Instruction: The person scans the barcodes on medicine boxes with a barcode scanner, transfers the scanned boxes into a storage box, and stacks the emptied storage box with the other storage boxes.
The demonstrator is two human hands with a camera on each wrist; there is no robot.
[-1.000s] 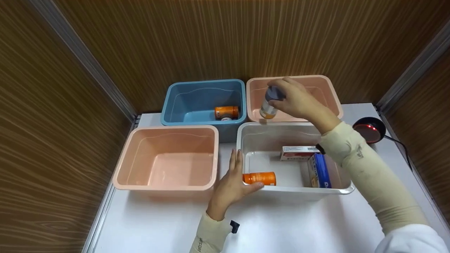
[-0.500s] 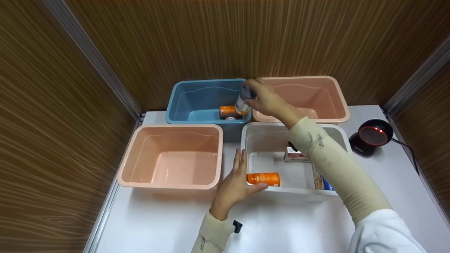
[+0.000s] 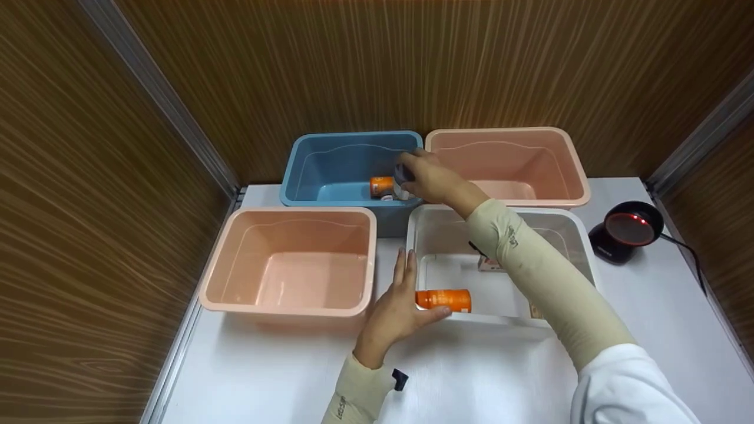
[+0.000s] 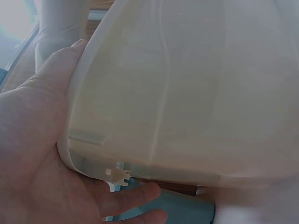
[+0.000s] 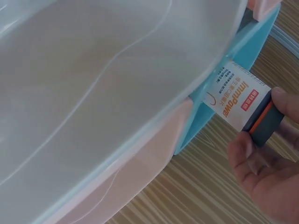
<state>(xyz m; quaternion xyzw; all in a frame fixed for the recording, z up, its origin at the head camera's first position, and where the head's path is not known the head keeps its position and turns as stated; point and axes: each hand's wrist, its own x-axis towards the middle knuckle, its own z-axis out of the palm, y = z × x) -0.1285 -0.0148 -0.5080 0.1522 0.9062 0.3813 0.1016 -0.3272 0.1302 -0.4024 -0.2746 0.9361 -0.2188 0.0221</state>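
My right hand grips the dark grey cap of a white supplement bottle between thumb and fingers. The bottle points down into the right end of the blue bin, beside an orange can-like container lying there. In the right wrist view an orange band rings the cap and the label reads "ImmPower". My left hand rests at the near left corner of the white bin, fingers straight along its side, thumb over the front rim. An orange bottle lies inside, close to that thumb.
A pink bin stands front left, another pink bin back right. Boxes in the white bin, including a small box, are partly hidden by the right sleeve. A black scanner with a cable stands at the right.
The right hand has carried the bottle left from over the back pink bin to the blue bin, then lowered it inside. The left hand keeps its place at the white bin's corner.
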